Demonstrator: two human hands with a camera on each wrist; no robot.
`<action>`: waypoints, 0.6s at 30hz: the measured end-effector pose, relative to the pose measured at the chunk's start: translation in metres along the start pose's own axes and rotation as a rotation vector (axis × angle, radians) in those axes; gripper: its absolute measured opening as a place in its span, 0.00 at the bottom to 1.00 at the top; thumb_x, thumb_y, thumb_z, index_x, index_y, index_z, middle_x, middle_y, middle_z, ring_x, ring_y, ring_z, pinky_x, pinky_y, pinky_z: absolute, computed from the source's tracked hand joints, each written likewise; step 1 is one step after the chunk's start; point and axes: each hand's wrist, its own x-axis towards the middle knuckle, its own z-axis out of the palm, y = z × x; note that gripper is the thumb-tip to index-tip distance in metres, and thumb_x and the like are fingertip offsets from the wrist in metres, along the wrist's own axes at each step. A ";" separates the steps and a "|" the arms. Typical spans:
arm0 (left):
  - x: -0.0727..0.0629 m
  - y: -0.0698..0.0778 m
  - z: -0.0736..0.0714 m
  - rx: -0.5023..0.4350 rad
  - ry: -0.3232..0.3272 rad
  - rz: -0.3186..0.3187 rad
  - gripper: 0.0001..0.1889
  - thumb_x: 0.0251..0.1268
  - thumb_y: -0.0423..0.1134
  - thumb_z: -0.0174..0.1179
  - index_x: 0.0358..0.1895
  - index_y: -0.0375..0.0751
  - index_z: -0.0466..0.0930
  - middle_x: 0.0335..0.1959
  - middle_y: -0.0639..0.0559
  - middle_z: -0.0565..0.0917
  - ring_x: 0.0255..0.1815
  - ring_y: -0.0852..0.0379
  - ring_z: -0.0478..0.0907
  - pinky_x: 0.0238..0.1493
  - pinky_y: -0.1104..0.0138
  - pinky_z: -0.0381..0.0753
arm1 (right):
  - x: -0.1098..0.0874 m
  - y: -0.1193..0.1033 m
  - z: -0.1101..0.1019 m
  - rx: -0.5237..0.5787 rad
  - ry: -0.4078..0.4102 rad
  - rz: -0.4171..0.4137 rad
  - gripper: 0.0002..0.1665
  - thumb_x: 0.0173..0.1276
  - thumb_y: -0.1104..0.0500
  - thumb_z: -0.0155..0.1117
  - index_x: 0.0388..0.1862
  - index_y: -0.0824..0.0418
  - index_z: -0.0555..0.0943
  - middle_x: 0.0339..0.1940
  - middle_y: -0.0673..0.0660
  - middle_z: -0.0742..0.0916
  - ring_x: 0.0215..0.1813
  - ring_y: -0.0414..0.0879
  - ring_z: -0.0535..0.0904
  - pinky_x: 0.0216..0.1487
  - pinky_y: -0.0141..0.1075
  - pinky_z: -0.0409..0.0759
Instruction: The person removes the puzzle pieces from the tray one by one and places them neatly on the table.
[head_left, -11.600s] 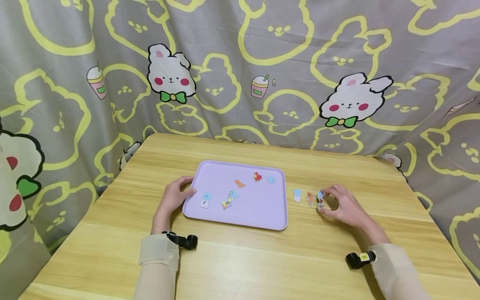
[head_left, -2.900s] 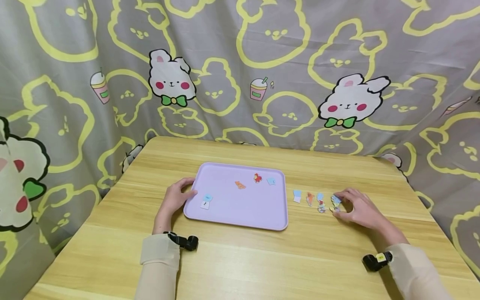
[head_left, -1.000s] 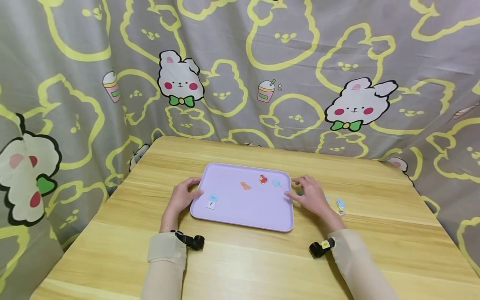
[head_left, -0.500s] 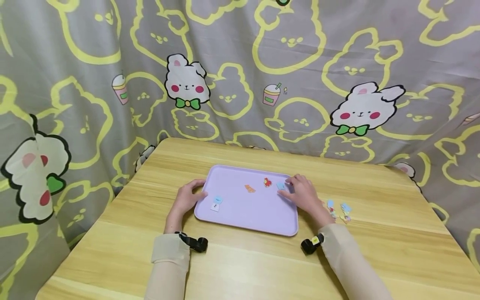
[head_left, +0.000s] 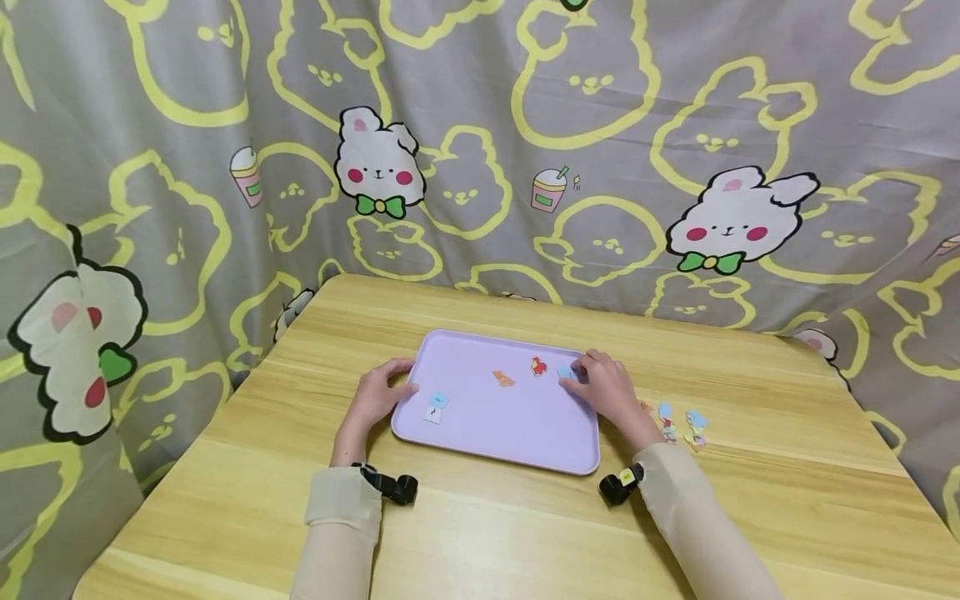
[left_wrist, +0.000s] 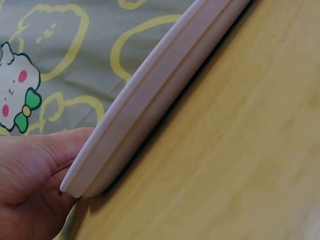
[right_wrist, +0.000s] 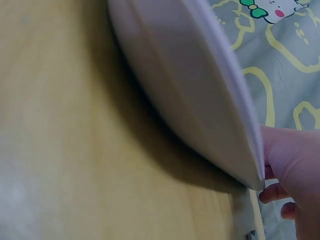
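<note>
My left hand (head_left: pixel 375 402) holds the left rim of a lilac tray (head_left: pixel 480 446), its thumb over the edge. In the left wrist view that hand (left_wrist: pixel 35 175) wraps the tray's far corner. My right hand (head_left: pixel 606 390) reaches over the right rim, thumb and fingertips at opposite edges of a small blue paper cut-out (head_left: pixel 566 372), partly covered. The right wrist view shows this hand (right_wrist: pixel 295 165) beyond the tray wall, with the cut-out hidden. Also on the tray lie a red cut-out (head_left: pixel 538 366), an orange one (head_left: pixel 503 378), a blue one (head_left: pixel 439 400) and a white one (head_left: pixel 432 415).
Right of the tray, beside my right forearm, cut-outs lie on the wooden table (head_left: pixel 495 533): a blue-and-red group (head_left: pixel 666 421) and a blue-and-yellow group (head_left: pixel 696 427). An orange piece (head_left: pixel 646 407) shows partly behind my wrist. A patterned curtain (head_left: pixel 480 167) hangs behind the table.
The blue-and-yellow group went from the tray to the table's right side. My right hand then came left to the tray's blue cut-out. My left hand stayed on the rim.
</note>
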 end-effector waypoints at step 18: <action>-0.002 0.000 0.000 -0.007 0.000 0.004 0.25 0.68 0.37 0.61 0.68 0.42 0.71 0.69 0.42 0.74 0.76 0.42 0.62 0.78 0.49 0.58 | -0.015 -0.010 -0.001 0.096 0.031 0.029 0.20 0.54 0.46 0.76 0.32 0.61 0.85 0.31 0.54 0.85 0.38 0.50 0.79 0.42 0.43 0.72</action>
